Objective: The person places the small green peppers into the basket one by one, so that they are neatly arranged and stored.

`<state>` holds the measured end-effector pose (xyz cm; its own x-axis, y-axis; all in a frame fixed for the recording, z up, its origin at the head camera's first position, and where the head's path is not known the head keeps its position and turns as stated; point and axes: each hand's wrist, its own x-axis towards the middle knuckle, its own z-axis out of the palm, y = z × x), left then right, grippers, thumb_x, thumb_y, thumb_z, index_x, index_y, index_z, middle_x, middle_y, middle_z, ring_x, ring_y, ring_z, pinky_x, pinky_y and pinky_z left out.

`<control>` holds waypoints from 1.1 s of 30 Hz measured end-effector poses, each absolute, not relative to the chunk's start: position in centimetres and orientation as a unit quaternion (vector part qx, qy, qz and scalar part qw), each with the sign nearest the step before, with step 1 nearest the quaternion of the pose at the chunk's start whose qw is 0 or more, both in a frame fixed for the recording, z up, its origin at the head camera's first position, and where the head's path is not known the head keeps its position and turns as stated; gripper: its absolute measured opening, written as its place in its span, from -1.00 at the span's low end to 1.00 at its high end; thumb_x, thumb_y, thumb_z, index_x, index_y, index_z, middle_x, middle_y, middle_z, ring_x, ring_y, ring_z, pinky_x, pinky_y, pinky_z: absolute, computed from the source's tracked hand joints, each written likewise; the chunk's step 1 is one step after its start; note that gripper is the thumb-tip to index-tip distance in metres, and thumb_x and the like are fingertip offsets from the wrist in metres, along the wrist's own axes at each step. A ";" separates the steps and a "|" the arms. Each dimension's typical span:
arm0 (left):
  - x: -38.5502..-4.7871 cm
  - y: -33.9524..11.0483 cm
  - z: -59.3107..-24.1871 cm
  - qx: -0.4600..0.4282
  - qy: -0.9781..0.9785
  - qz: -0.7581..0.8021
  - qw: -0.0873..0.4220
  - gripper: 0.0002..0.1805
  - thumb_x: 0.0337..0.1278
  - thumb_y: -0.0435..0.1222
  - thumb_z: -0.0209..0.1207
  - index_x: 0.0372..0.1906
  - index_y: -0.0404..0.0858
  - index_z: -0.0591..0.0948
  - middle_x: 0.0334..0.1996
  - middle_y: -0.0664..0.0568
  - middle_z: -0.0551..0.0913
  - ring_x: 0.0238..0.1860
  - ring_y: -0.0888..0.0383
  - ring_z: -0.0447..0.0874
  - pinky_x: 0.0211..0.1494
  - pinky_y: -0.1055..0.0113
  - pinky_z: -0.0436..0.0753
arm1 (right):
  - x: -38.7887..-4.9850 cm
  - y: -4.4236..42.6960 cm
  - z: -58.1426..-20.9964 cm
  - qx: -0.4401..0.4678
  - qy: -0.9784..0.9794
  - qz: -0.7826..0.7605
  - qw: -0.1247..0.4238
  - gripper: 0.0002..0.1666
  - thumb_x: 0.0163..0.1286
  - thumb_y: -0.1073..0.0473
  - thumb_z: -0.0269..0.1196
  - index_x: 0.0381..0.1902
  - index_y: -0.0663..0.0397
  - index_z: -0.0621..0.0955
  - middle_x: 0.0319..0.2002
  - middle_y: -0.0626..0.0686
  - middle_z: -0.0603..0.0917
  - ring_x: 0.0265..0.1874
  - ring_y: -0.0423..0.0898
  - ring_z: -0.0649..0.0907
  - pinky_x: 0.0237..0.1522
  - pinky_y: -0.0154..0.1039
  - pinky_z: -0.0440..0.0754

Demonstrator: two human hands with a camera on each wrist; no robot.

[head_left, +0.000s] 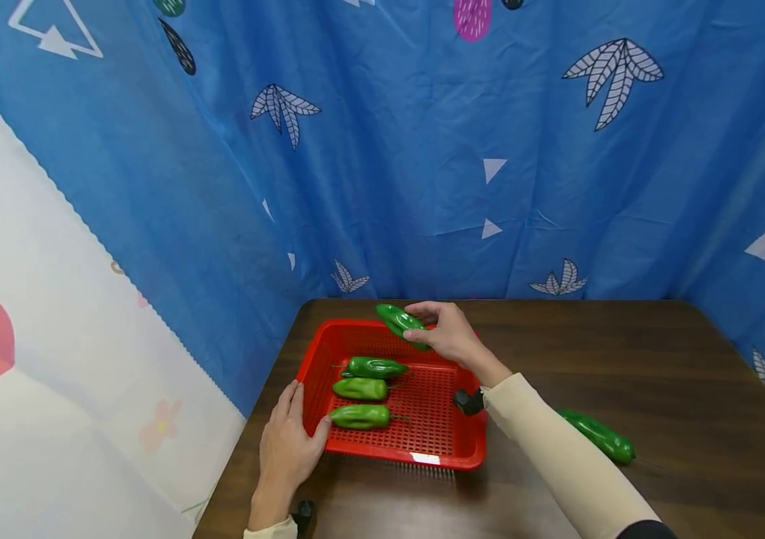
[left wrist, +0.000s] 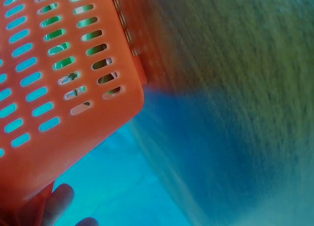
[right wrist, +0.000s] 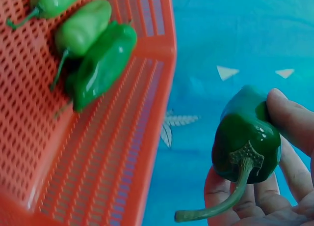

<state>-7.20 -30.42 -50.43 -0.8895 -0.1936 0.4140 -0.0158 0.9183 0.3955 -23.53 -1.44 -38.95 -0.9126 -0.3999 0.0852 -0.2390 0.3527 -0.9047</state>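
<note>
My right hand (head_left: 448, 329) holds a dark green pepper (head_left: 397, 320) above the far side of a red plastic basket (head_left: 409, 454). In the right wrist view, that pepper (right wrist: 245, 132) sits between the thumb and fingers, its curved stem facing the camera. My left hand (head_left: 291, 442) grips the basket's near left corner, thumb over the front rim. Inside, a dark green pepper (head_left: 374, 367), a lighter one (head_left: 361, 388) and another light green pepper (head_left: 359, 417) lie side by side towards the left. The left wrist view shows the perforated basket wall (left wrist: 73, 137) and some fingertips (left wrist: 60, 199).
Another long green pepper (head_left: 599, 436) lies on the dark wooden table (head_left: 706, 389), right of the basket and partly behind my right forearm. A blue patterned curtain (head_left: 423, 172) hangs along the table's far edge. White patterned cloth (head_left: 52, 299) stands on the left.
</note>
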 end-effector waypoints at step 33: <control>-7.5 -30.5 -50.6 0.061 -0.952 -0.193 0.228 -0.15 0.07 0.01 0.30 0.43 -0.35 0.40 0.43 -0.15 0.39 0.29 -0.18 0.51 0.16 -0.23 0.59 | -22.0 -9.0 -45.4 -0.224 0.827 -0.492 0.154 -0.52 0.20 0.21 0.47 0.12 -0.04 0.69 0.07 0.03 0.71 0.02 0.01 0.67 -0.03 -0.13 0.70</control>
<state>-7.51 -30.50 -50.63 -0.8885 -0.2035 0.4112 -0.0270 0.9179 0.3960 -22.00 -9.03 -45.38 -0.8520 -0.5224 -0.0339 -0.2195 0.4154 -0.8828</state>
